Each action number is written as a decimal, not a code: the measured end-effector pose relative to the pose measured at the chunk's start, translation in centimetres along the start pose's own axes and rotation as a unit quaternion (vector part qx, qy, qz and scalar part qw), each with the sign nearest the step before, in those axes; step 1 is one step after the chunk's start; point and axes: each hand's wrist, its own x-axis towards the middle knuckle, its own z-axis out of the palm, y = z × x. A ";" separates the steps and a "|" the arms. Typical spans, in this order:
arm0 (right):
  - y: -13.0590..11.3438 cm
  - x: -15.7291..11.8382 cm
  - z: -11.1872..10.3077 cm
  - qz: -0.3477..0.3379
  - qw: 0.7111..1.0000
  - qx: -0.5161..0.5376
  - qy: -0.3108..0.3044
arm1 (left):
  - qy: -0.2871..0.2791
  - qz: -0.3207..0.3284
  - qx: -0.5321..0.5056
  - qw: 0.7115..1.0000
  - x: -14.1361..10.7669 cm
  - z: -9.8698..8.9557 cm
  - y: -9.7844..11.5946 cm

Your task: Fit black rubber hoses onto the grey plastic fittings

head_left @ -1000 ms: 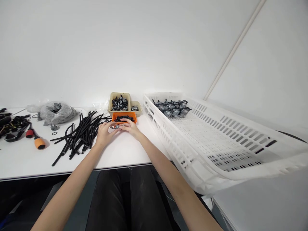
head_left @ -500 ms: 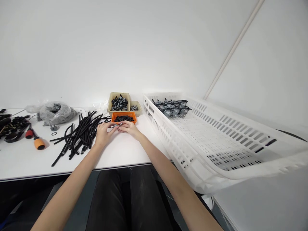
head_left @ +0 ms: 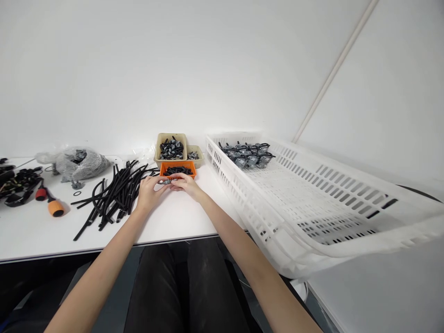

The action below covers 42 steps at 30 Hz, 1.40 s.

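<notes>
My left hand [head_left: 150, 192] and my right hand [head_left: 186, 186] meet over the table, fingers closed on one small metallic-grey part [head_left: 165, 182]. The fingers cover most of it, so its exact kind is unclear. Just beyond the fingertips sits an orange basket [head_left: 193, 169] with short black pieces [head_left: 178, 171] in it. To the left of my left hand lies a loose pile of black rubber hoses [head_left: 120, 192]. Behind the orange basket stands a beige bin [head_left: 161, 138] of grey and black fittings, with a smaller beige bin [head_left: 200, 159] beside it.
A long white plastic crate [head_left: 239, 194] fills the right side, with several clear-and-black assemblies [head_left: 248, 155] at its far end. On the left are a bag of grey parts [head_left: 83, 164], an orange-handled screwdriver [head_left: 55, 207], a red-handled tool [head_left: 40, 193] and black parts [head_left: 22, 182].
Both hands stay nearly in place. The fingers have shifted slightly, and more of the grey part shows between them.
</notes>
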 end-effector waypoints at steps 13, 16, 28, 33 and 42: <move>0.4 0.1 -0.1 -0.030 0.999 -0.015 0.000 | -0.030 -0.015 -0.078 0.996 0.2 0.2 0.0; 0.3 0.0 -0.2 -0.042 0.999 -0.014 0.001 | -0.045 -0.024 -0.117 0.992 0.2 0.1 0.0; 0.4 0.1 -0.3 -0.034 0.998 -0.050 0.008 | -0.045 -0.040 -0.163 0.985 0.2 0.0 0.4; 0.3 0.1 -0.2 -0.058 0.996 -0.074 0.007 | -0.049 -0.037 -0.166 0.984 0.1 0.0 0.3; 0.6 0.3 -0.1 -0.026 1.000 0.006 0.003 | -0.030 -0.031 -0.149 0.988 0.1 -0.1 0.6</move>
